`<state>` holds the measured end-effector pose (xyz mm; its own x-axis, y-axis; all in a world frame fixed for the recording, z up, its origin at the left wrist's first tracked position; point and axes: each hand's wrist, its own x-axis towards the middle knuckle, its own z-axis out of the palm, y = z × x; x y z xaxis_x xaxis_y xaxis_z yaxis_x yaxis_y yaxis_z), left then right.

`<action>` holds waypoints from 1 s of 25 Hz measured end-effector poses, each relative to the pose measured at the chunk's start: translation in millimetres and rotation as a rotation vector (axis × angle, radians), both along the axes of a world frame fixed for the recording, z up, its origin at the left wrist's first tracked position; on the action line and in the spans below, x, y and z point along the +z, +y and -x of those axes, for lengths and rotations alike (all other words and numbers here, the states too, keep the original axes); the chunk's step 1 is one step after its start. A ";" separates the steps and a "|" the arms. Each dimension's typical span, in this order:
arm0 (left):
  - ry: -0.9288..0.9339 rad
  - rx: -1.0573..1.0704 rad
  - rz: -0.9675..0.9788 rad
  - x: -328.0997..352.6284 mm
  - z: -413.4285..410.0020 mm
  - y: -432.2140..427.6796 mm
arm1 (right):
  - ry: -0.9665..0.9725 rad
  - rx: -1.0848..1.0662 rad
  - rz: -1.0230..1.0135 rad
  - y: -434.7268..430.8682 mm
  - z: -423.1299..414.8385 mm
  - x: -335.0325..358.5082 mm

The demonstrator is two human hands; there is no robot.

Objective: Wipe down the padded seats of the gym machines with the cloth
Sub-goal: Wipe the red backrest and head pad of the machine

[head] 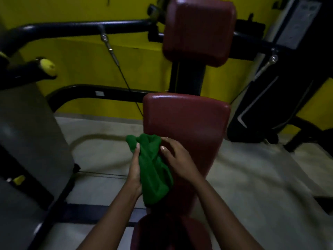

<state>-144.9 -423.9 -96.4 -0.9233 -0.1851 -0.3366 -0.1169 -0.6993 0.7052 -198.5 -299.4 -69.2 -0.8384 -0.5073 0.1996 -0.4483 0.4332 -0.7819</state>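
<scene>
A bunched green cloth [153,170] hangs between my two hands in front of the dark red back pad [191,123] of a gym machine. My left hand [135,168] holds the cloth from its left side, thumb up along the fabric. My right hand [176,157] grips the cloth's right edge with curled fingers, just in front of the pad. A second red pad [198,29] sits higher up on the black post. The red seat [162,231] lies below my forearms, mostly hidden.
A black frame bar [81,27] and a cable [122,74] run across the yellow wall at the left. A grey weight housing [27,132] stands at the left. Another black machine [270,105] stands at the right on the pale floor.
</scene>
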 end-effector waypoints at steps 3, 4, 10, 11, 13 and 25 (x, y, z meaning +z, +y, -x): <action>0.019 0.241 0.125 9.5 -4.9 -5.9 | 0.186 0.136 -0.203 10.4 32.2 20.3; -0.006 0.331 0.170 10.4 -0.8 -8.5 | 0.266 0.157 -0.264 11.5 46.3 26.3; -0.188 0.606 0.410 38.3 68.6 -22.1 | 0.825 0.113 -0.672 -10.6 148.5 59.7; -0.215 0.603 0.502 45.0 84.1 -21.2 | 0.839 0.091 -0.716 -12.5 162.4 56.7; -0.252 0.589 0.765 50.0 115.3 -16.1 | 0.882 0.069 -0.778 -12.5 178.2 42.2; -0.287 0.616 1.464 32.9 184.0 -7.4 | 1.151 0.023 -0.610 -8.6 202.1 10.4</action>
<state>-328.9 -431.4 -63.5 -0.5321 -0.7864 0.3138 -0.3260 0.5323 0.7813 -400.5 -308.1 -58.9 -0.3318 -0.7823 0.5271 -0.7375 0.5635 0.3722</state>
